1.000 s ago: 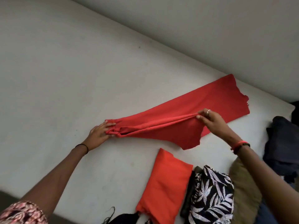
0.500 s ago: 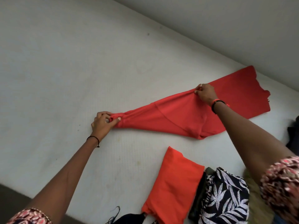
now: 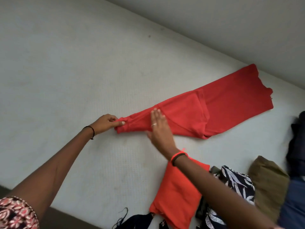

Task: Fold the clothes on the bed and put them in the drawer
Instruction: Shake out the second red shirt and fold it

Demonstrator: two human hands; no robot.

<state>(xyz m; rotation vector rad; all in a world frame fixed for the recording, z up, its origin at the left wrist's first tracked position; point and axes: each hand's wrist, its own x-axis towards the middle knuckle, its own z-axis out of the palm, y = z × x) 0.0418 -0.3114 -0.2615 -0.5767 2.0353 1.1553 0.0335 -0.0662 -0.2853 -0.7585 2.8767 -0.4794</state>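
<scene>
Red garment (image 3: 222,106) is laid lengthwise on the white mattress (image 3: 66,71). Its left end is pinched by the left hand (image 3: 105,123), and the right hand (image 3: 159,128) is pressed flat on it, fingers straight. Nearer, a folded orange cloth (image 3: 175,195) is partly hidden by the right forearm. Leaf-print fabric (image 3: 236,182), olive cloth (image 3: 267,176) and dark clothes (image 3: 297,142) are heaped at the right.

— Where are you working?
— My bedroom at home, I'd say. I'm at a bare white mattress (image 3: 74,71) pushed against a plain wall (image 3: 231,27), with folded clothes (image 3: 175,199) piled along its near edge.
</scene>
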